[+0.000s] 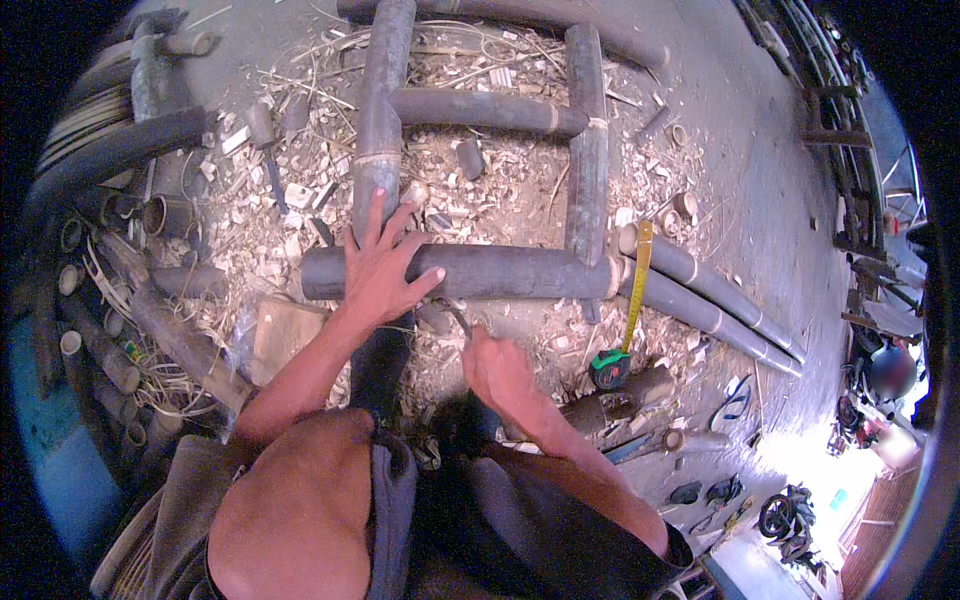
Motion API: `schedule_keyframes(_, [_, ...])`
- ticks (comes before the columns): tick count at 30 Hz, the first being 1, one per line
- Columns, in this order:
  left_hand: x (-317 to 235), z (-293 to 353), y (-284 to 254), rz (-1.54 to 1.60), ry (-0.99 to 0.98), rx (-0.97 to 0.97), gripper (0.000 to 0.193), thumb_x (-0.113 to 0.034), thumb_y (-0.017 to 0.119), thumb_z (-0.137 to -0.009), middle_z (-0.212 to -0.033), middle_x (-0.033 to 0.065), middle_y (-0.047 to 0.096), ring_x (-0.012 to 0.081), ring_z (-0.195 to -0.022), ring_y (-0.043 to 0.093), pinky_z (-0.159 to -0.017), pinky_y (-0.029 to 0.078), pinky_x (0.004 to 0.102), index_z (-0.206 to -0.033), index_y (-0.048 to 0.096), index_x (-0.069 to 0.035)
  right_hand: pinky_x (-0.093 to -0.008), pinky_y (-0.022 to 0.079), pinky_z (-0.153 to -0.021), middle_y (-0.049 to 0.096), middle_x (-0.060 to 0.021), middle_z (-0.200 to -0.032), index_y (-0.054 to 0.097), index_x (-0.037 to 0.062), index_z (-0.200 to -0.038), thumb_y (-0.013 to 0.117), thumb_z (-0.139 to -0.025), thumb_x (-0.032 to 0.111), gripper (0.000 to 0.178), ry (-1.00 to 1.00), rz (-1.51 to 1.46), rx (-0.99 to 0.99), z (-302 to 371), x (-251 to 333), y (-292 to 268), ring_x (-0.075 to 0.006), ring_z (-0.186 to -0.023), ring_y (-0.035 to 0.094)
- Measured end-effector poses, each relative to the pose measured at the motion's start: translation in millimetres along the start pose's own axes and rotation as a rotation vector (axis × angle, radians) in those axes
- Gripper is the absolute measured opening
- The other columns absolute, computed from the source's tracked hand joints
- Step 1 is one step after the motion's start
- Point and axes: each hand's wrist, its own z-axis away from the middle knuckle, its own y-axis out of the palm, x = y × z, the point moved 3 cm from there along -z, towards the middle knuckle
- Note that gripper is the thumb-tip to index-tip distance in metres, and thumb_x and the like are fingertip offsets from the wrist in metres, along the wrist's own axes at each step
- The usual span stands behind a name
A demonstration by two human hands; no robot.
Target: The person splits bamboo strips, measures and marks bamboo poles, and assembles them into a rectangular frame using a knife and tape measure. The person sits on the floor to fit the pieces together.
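My left hand [385, 262] lies with fingers spread over the joint where a dark bamboo crosspiece [520, 270] meets an upright bamboo pole [378, 120]. Both belong to a ladder-like frame on the ground. My right hand [500, 372], just below the crosspiece, is closed around a slim dark tool [458, 318]. Its narrow end points up toward the crosspiece; its exact kind cannot be made out, and my fist hides the rest. To the right, a green and black tape measure [608, 368] has its yellow blade [637, 290] pulled out across the crosspiece's right end.
Wood chips [480, 190] cover the ground inside and around the frame. Two long bamboo poles [720, 290] lie to the right, and cut bamboo pieces [105, 355] are heaped at the left. A dark sandal [733, 402] and a motorcycle [790, 522] are at the lower right.
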Motion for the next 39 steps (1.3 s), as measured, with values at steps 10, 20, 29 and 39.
schedule_keyframes(10, [50.6, 39.2, -33.3, 0.113, -0.319, 0.021, 0.086, -0.05, 0.074, -0.079, -0.144, 0.0182, 0.051, 0.0368, -0.137, 0.041, -0.116, 0.027, 0.0513, -0.149, 0.044, -0.009, -0.0564, 0.05, -0.06, 0.061, -0.0291, -0.066, 0.057, -0.0064, -0.104, 0.057, -0.094, 0.011, 0.02, 0.106, -0.311, 0.03, 6.4, -3.6, 6.0, -0.0508, -0.068, 0.065])
schedule_keyframes(20, [48.0, 29.5, -32.4, 0.045, -0.381, 0.042, 0.086, -0.058, 0.078, -0.071, -0.129, 0.0108, 0.062, 0.0303, -0.129, 0.048, -0.107, 0.034, 0.0543, -0.138, 0.055, -0.009, -0.0582, 0.05, -0.063, 0.062, -0.0335, -0.072, 0.055, -0.0096, -0.103, 0.055, -0.096, 0.015, 0.025, -0.007, -0.357, 0.071, -27.4, 35.9, -6.2, -0.0529, -0.074, 0.064])
schedule_keyframes(29, [50.8, 28.9, -30.6, 0.1, -0.411, 0.04, 0.088, -0.059, 0.079, -0.067, -0.129, 0.009, 0.062, 0.0287, -0.129, 0.048, -0.105, 0.034, 0.0599, -0.136, 0.056, -0.01, -0.0595, 0.05, -0.063, 0.061, -0.0336, -0.068, 0.056, -0.0101, -0.099, 0.053, -0.096, 0.014, 0.025, -0.061, -0.268, 0.03, -47.1, 60.9, 3.0, -0.0527, -0.071, 0.064])
schedule_keyframes(39, [50.3, 27.1, -28.0, -0.003, -0.426, 0.043, 0.091, -0.062, 0.08, -0.063, -0.13, 0.0087, 0.062, 0.0288, -0.128, 0.049, -0.101, 0.038, 0.0607, -0.134, 0.057, -0.008, -0.0605, 0.051, -0.062, 0.062, -0.0348, -0.069, 0.055, -0.0113, -0.102, 0.053, -0.095, 0.015, 0.028, -0.055, -0.206, 0.009, -50.6, 60.8, 14.1, -0.0537, -0.069, 0.064])
